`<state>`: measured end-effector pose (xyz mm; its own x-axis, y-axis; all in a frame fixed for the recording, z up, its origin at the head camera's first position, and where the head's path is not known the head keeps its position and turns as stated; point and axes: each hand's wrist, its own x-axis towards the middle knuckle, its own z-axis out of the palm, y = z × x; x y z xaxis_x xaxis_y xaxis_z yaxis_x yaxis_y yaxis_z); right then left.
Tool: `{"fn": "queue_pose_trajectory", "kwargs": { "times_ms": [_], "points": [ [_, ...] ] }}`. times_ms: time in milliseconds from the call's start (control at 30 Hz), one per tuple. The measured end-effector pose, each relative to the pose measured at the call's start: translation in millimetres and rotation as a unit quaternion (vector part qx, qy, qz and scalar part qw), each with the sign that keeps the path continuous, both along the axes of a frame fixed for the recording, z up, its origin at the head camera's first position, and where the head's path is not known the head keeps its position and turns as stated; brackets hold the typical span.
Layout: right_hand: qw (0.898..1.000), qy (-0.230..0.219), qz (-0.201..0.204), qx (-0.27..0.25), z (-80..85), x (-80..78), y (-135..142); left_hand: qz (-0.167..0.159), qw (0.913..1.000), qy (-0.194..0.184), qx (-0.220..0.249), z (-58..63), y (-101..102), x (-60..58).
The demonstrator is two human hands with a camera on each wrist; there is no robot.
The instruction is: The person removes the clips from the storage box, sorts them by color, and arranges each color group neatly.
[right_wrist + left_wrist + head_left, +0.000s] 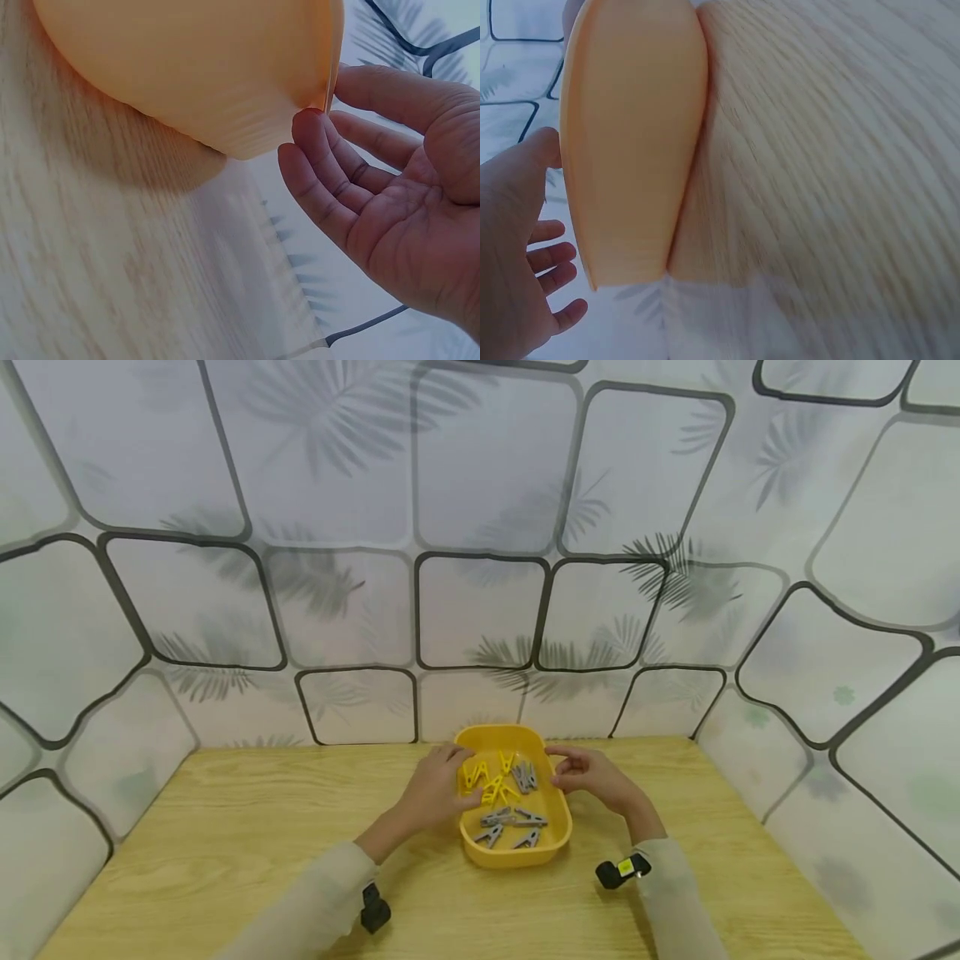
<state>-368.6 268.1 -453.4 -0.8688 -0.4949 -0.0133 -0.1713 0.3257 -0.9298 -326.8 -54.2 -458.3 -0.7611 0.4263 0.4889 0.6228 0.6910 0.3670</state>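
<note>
A yellow plastic basket (517, 858) with rounded corners sits on the wooden table. Inside lie several yellow clothespins (495, 789) toward the far left and several grey clothespins (528, 818), mostly in the near half. My left hand (437, 787) is at the basket's left rim, its thumb reaching over the inside. In the left wrist view its fingers (551, 256) are spread loosely beside the rim, pinching nothing. On the other side, my right hand (596, 774) pinches the right rim. The right wrist view shows its thumb (375, 88) over the edge and fingertips against the outer wall.
The wooden table (247, 827) extends to both sides of the basket. Behind it and along the sides stand walls (480, 610) patterned with dark outlines and leaves. Each sleeved wrist carries a small black camera (373, 910).
</note>
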Motion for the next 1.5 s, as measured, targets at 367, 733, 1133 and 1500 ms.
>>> {"fn": "queue_pose_trajectory", "kwargs": {
  "times_ms": [367,733,1133,1500],
  "points": [
    [1.000,-0.005,-0.012,-0.001,-2.8,0.6,-1,0.009,0.9944,-0.035,-0.100,5.9,29,-7.2],
    [1.000,-0.018,-0.019,-0.003,-2.9,0.2,-2,0.037,0.9852,-0.069,-0.152,5.2,35,-13.1],
    [0.999,-0.031,-0.025,-0.006,0.8,0.3,0,0.061,0.9774,-0.081,-0.186,1.2,42,-18.7],
    [0.999,-0.033,-0.022,-0.010,3.0,1.1,-2,0.060,0.9825,-0.086,-0.153,-1.6,43,-18.1]
  ]
}}
